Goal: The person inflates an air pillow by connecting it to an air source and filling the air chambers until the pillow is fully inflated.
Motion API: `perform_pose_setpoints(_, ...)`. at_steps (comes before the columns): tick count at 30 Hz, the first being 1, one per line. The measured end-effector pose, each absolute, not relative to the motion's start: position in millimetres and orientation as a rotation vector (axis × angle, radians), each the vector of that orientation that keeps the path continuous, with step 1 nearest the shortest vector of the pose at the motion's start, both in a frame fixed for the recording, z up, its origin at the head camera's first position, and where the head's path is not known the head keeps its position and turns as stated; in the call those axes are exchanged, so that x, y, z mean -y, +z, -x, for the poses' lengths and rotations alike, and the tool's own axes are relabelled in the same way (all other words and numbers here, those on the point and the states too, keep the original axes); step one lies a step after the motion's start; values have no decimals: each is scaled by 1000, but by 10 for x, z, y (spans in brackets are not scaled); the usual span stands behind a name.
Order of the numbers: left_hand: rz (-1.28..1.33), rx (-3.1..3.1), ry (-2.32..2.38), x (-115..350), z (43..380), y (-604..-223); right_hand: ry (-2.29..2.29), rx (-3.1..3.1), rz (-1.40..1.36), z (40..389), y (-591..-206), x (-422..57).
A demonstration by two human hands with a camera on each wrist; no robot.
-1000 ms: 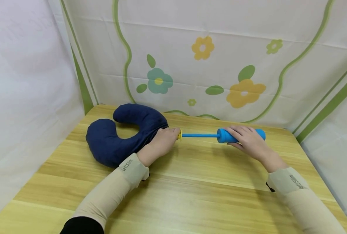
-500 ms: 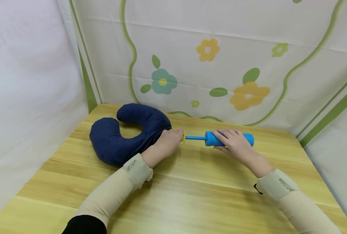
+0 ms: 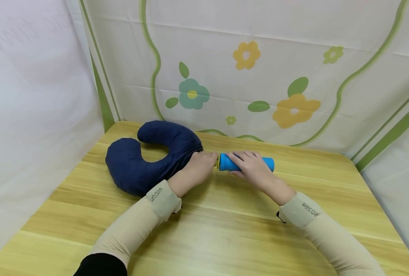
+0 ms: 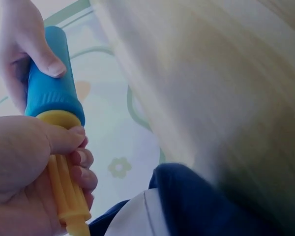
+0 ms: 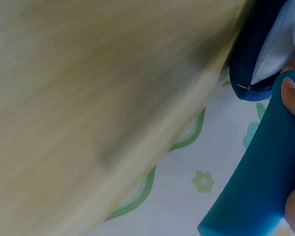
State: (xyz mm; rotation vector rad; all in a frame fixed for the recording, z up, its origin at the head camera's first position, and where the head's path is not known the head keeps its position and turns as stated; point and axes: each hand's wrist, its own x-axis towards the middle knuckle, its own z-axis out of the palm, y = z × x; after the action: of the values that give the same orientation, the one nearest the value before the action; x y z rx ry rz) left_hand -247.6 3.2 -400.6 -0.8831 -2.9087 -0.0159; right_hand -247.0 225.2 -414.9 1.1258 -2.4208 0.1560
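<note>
My left hand [image 3: 199, 167] curls round the yellow grooved handle [image 4: 69, 189] of a blue hand pump [image 4: 51, 88]. The handle's narrow tip points toward a navy U-shaped neck pillow [image 3: 135, 172], whose open cover shows a pale inner [image 4: 137, 216] in the left wrist view. Whether the tip enters the pillow's valve is hidden. My right hand [image 3: 252, 168] grips the pump's blue barrel [image 5: 258, 167], which lies level just above the table. The barrel's end now meets the yellow collar, and no rod shows between them.
The wooden table [image 3: 204, 237] carries the pillow at its back left. A white curtain [image 3: 218, 30] with printed flowers hangs behind the table's far edge, and more white cloth [image 3: 28, 115] hangs at the left.
My right hand has slid the blue barrel left to the yellow handle, covering the blue rod that showed before. My left hand keeps its place beside the pillow.
</note>
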Motion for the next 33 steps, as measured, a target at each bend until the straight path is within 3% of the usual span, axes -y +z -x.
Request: perform_pose_setpoints(33,963,3017,-179,-60,2540,-3800,148,2414,-1269,2462,-3961,-2290)
